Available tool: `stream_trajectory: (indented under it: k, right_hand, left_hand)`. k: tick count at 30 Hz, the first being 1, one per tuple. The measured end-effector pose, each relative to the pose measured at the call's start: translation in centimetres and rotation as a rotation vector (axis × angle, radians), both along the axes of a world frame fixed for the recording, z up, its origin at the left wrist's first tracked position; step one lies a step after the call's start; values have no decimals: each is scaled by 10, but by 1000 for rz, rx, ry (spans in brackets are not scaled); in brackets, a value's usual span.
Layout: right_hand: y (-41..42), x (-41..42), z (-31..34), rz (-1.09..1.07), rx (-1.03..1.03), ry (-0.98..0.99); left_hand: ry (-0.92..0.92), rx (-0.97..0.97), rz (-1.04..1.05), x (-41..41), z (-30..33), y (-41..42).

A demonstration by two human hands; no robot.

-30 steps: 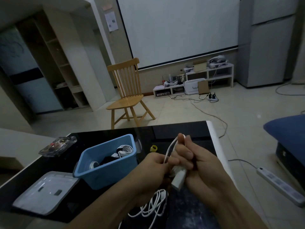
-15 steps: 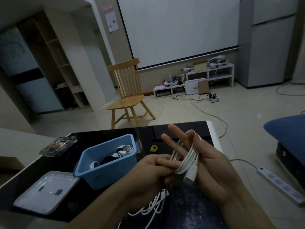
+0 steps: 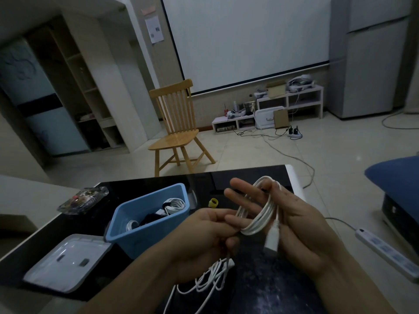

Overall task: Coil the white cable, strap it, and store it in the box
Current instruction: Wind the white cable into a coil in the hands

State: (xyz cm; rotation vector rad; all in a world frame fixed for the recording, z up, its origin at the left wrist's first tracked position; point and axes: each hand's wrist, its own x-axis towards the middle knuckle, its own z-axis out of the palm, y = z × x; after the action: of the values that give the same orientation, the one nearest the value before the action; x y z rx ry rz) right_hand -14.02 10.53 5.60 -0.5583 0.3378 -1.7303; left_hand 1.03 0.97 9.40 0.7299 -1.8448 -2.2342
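Observation:
A white cable (image 3: pixel 264 214) is wound in several loops around the spread fingers of my right hand (image 3: pixel 292 225), its white plug hanging down against the palm. My left hand (image 3: pixel 204 234) pinches the loose strand just left of the coil. The rest of the cable lies in slack loops (image 3: pixel 208 279) on the black table below my hands. The blue box (image 3: pixel 136 230) stands to the left, holding coiled white cables and something black.
The box's pale lid (image 3: pixel 65 261) lies at the table's near left. A clear wrapped packet (image 3: pixel 84 199) and a small yellow ring (image 3: pixel 213 202) lie further back. The table's right edge (image 3: pixel 294 180) is close to my right hand. A wooden chair (image 3: pixel 179 130) stands beyond.
My right hand has opened from a closed grip into spread fingers, and the cable now sits in loops around them. The plug has dropped to hang beside the palm.

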Motion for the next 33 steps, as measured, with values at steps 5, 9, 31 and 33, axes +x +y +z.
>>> stream_trajectory:
  k: [5,9,31,33]
  right_hand:
    - [1,-2,0,18,-55,-28]
    - [1,-1,7,-44,-48,-21]
    - [-14,31,-11,-232,295,904]
    - [-13,33,-10,-161,303,832]
  left_hand:
    - [-20,-187,-21,3,4,1]
    - [-98,-477,29,4,-6,11]
    - [-232,-1261,-129,10,40,-10]
    - [-212,-1244,-132,6,47,-15]
